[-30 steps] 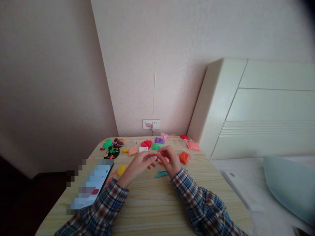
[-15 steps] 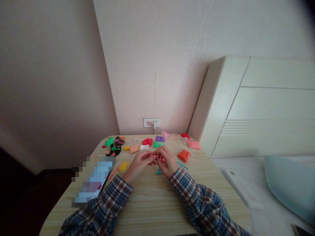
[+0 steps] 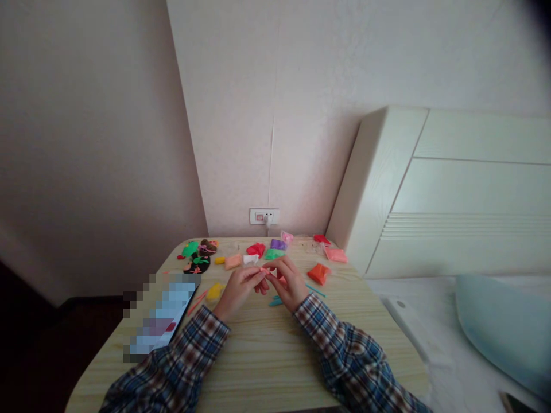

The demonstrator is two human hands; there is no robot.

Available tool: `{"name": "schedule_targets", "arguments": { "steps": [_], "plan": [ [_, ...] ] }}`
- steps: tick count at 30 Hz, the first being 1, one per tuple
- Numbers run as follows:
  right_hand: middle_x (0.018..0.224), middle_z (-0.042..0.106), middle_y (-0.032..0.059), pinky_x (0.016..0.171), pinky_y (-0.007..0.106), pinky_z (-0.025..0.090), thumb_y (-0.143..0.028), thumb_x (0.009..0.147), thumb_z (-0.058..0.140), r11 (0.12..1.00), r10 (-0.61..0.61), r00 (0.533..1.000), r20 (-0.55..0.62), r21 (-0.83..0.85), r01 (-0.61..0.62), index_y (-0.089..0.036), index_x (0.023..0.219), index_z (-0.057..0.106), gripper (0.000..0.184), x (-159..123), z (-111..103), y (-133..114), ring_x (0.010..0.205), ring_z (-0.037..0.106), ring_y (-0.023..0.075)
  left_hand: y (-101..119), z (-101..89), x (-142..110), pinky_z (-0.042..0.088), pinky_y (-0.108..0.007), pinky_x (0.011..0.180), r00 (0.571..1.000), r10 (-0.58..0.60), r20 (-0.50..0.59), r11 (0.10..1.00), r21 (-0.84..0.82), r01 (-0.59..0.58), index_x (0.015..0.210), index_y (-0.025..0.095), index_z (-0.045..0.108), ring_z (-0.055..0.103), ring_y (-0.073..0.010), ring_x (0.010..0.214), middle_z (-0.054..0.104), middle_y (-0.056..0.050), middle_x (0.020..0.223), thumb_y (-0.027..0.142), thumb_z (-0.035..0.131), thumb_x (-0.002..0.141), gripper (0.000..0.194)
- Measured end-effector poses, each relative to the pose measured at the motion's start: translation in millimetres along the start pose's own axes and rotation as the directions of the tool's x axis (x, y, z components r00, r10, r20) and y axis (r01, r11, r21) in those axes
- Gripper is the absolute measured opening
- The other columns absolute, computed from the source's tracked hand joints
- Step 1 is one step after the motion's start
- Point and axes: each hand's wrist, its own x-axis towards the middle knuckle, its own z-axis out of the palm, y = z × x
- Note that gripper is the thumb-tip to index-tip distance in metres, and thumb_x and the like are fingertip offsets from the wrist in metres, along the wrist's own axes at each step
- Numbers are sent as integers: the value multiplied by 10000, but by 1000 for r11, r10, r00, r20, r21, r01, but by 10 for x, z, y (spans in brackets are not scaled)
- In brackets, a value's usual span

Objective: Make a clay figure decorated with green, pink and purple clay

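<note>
Above the middle of the table (image 3: 258, 367), my left hand (image 3: 239, 289) and my right hand (image 3: 291, 283) meet at the fingertips. Between them is a small pink piece of modelling clay (image 3: 266, 271), pinched from both sides and partly hidden by the fingers. Under my right hand lie blue modelling tools (image 3: 275, 301), and another thin blue stick (image 3: 316, 290) is just beyond it. A yellow clay packet (image 3: 214, 292) rests beside my left hand, next to thin orange-pink sticks (image 3: 197, 302). Beyond my right hand sits an orange clay packet (image 3: 319, 273).
Purple (image 3: 278, 244), green (image 3: 274, 254), red (image 3: 255, 250), peach (image 3: 233, 261) and coral (image 3: 336, 254) clay packets lie toward the back. Colourful clay shapes (image 3: 197, 263) stand at the back left, near a blurred screen device (image 3: 166, 315). A wall socket (image 3: 264, 216) is behind.
Both hands stay together; the fingers have shifted slightly and more of the pink clay shows between the fingertips. The whole view has moved a little.
</note>
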Motion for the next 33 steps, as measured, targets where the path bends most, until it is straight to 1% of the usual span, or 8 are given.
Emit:
{"name": "schedule_targets", "arguments": {
  "steps": [4, 7, 12, 16, 20, 24, 27, 33],
  "plan": [
    [818, 512, 42, 616, 262, 450, -241, 840, 475, 1000, 10, 1000, -29, -7, -11, -189, 887, 556, 107, 11, -14, -14, 702, 495, 137, -2, 19, -8, 399, -231, 527, 1000, 0, 0, 1000, 6, 0, 634, 123, 589, 520, -120, 533, 585, -24, 551, 428, 455, 812, 377],
    [781, 498, 31, 601, 252, 438, -252, 834, 494, 1000, 14, 998, -58, 10, -14, -183, 829, 554, 91, 13, -20, -21, 681, 486, 133, 9, 45, -12, 397, -226, 514, 1000, -10, 15, 998, -54, 11, 652, 120, 572, 516, -115, 531, 572, -21, 567, 445, 444, 813, 385],
    [718, 467, 16, 585, 250, 413, -257, 831, 497, 1000, -6, 994, -108, 17, 8, -182, 713, 505, 140, 21, -26, -43, 651, 466, 131, -16, 60, -8, 307, -194, 429, 999, -51, 2, 994, -100, 51, 623, 123, 527, 395, -66, 447, 437, 36, 507, 466, 455, 800, 393],
    [676, 447, 5, 572, 251, 391, -257, 827, 495, 999, -9, 987, -162, 35, 15, -187, 661, 460, 184, 38, -23, -30, 630, 446, 130, -47, 58, 1, 262, -189, 396, 998, -64, 25, 994, -88, 65, 787, 106, 587, 345, -57, 418, 388, 59, 494, 480, 495, 767, 386],
    [653, 445, -2, 565, 251, 375, -280, 827, 489, 998, 40, 977, -211, 56, -29, -186, 655, 454, 198, 47, -17, 30, 613, 433, 127, -20, 55, -1, 291, -187, 392, 999, -47, -25, 998, -50, 45, 937, 99, 585, 374, -64, 424, 397, 63, 509, 451, 566, 725, 412],
    [645, 458, -5, 553, 245, 367, -305, 821, 496, 996, 75, 980, -184, 62, -65, -180, 674, 476, 194, 44, -11, 52, 594, 435, 120, -8, 30, -1, 336, -182, 405, 998, 22, -67, 1000, 2, -22, 943, 117, 569, 409, -68, 436, 414, 59, 527, 400, 557, 754, 340],
    [632, 456, -11, 546, 240, 368, -317, 827, 483, 996, 78, 986, -148, 56, -71, -177, 692, 478, 194, 37, -3, 27, 580, 435, 116, -15, 23, -4, 357, -182, 408, 998, 38, -51, 999, 16, -37, 920, 129, 554, 430, -72, 435, 428, 57, 530, 399, 532, 776, 307],
    [635, 458, -6, 552, 242, 374, -307, 864, 403, 997, 69, 994, -81, 45, -65, -175, 745, 478, 193, 18, 2, -2, 586, 439, 120, 18, 77, -34, 382, -186, 428, 1000, 23, -2, 1000, 4, -23, 970, 150, 499, 452, -77, 446, 468, 54, 537, 406, 448, 831, 296]
  ]
}}
